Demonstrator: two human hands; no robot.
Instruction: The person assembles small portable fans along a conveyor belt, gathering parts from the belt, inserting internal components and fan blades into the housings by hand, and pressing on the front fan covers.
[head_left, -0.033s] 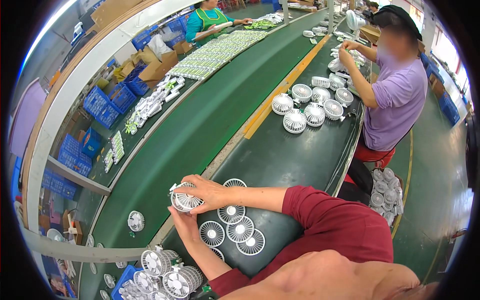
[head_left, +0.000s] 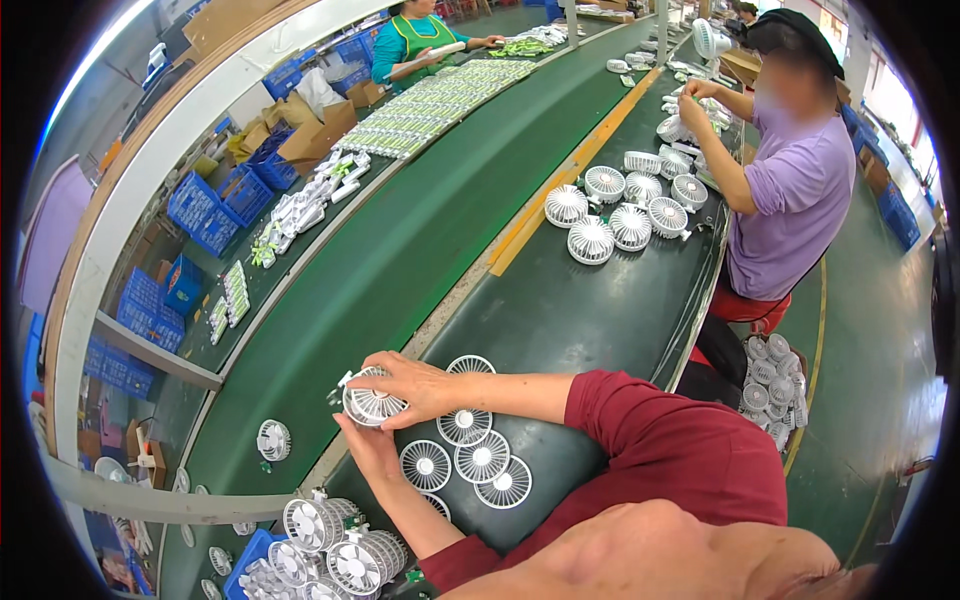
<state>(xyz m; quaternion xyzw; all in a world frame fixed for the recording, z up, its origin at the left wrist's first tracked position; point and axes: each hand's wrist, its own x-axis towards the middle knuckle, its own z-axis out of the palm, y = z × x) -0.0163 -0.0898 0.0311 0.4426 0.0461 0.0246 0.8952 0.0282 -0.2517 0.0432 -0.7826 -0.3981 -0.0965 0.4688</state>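
Between my two hands is a round white fan head point(head_left: 366, 404), held over the belt's near edge. My right hand point(head_left: 422, 386) lies across its top with fingers bent round the slatted cage. From below, my left hand point(head_left: 372, 452) grips the same fan head by its side. A small green part point(head_left: 335, 396) sticks out at the fan's left. Just right of my hands, several flat white fan grilles point(head_left: 481, 458) lie on the dark worktop, some overlapping. Nearer me, fan heads with bare white blades point(head_left: 358, 566) are stacked beside my left forearm.
A green belt point(head_left: 400, 250) runs away beyond the worktop, with a lone fan head point(head_left: 273, 440) on it. A blue bin point(head_left: 252, 556) stands at lower left. Farther along, assembled fan heads point(head_left: 630, 226) lie near a seated co-worker point(head_left: 800, 190). A metal post point(head_left: 180, 508) crosses at left.
The fan head has turned slightly in my hands, and the green part at its left edge shows more now. Both hands keep their hold.
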